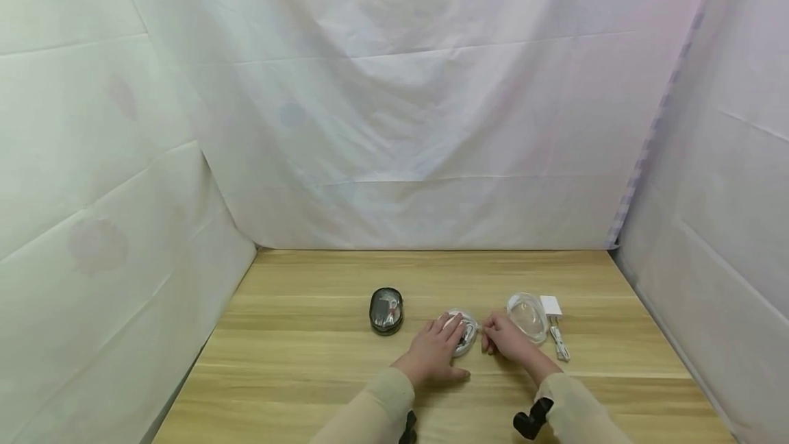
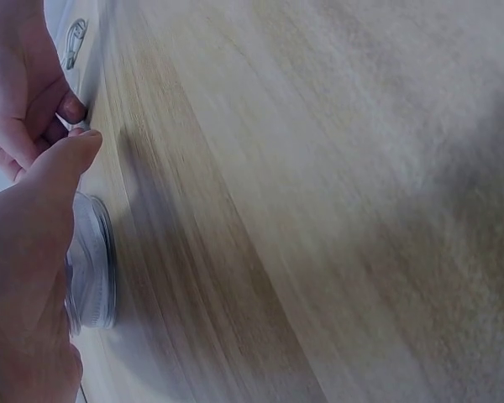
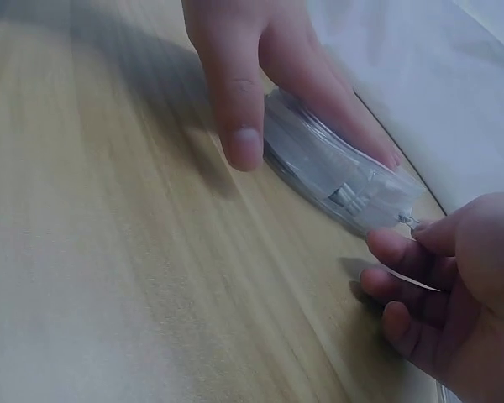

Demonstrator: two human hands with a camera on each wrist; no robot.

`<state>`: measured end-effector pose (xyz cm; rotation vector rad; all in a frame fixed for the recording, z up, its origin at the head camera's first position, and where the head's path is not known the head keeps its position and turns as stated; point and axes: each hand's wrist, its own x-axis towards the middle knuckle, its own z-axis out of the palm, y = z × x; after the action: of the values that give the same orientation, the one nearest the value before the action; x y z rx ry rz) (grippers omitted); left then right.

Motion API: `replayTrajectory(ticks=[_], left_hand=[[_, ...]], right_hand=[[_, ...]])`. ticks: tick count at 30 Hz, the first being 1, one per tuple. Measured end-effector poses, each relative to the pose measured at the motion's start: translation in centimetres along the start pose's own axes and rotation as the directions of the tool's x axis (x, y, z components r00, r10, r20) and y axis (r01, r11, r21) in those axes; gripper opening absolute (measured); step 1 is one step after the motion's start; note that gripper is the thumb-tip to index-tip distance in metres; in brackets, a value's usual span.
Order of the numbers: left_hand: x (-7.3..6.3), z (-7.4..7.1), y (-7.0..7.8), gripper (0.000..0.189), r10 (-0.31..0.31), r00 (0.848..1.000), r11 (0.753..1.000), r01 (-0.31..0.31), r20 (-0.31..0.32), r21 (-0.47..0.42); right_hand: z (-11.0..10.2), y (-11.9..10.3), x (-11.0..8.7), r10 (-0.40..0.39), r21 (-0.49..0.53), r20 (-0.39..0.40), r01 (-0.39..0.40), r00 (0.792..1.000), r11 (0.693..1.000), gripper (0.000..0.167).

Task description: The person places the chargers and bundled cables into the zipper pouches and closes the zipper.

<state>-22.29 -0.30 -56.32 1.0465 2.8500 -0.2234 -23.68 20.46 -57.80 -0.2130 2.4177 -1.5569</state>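
Note:
A small rounded clear zip case [image 1: 470, 338] with a white cable inside lies on the wooden table. My left hand [image 1: 433, 351] rests over it from the left, fingers extended across its top and thumb spread out to the side. In the right wrist view, white plug ends show through the clear wall of the case [image 3: 315, 159]. My right hand [image 1: 507, 336] is at the right end of the case, its thumb and index finger pinching the metal zipper pull [image 3: 410, 222]. The other right fingers are loosely bent.
Right of my right hand lies another clear round case [image 1: 529, 318]. Beside it are a white charger block [image 1: 550, 305] and a bundled white cable [image 1: 560, 344]. A black-edged oval case [image 1: 386, 311] with dark contents sits to the left. White cloth [image 1: 431, 122] hangs around the table [image 1: 296, 334].

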Motion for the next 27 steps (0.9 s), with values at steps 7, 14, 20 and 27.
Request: replayTrajectory(ticks=[7, 14, 20, 27], left_hand=[[0.0, 0.4, 0.2, 0.095, -0.007, 1.0, 1.0, 0.008, -0.023, 0.008], [0.1, 0.4, 0.5, 0.097, -0.03, 0.999, 0.999, 0.03, -0.019, 0.02], [0.1, 0.6, 0.7, 0.098, -0.048, 0.999, 0.999, 0.048, 0.0, 0.012], [0.3, 0.5, 0.7, 0.096, -0.06, 0.998, 0.998, 0.06, 0.014, -0.008]], right_hand=[[0.6, -0.1, -0.1, 0.035, -0.04, -0.054, -0.037, 0.998, 0.998, 0.013], [1.1, 0.1, 0.0, -0.006, -0.051, -0.056, 0.004, 0.998, 0.999, 0.013], [1.2, 0.2, 0.1, -0.013, -0.05, -0.034, 0.011, 0.999, 0.999, 0.012], [1.3, -0.1, 0.1, 0.028, -0.048, -0.036, -0.03, 0.999, 0.998, 0.013]])
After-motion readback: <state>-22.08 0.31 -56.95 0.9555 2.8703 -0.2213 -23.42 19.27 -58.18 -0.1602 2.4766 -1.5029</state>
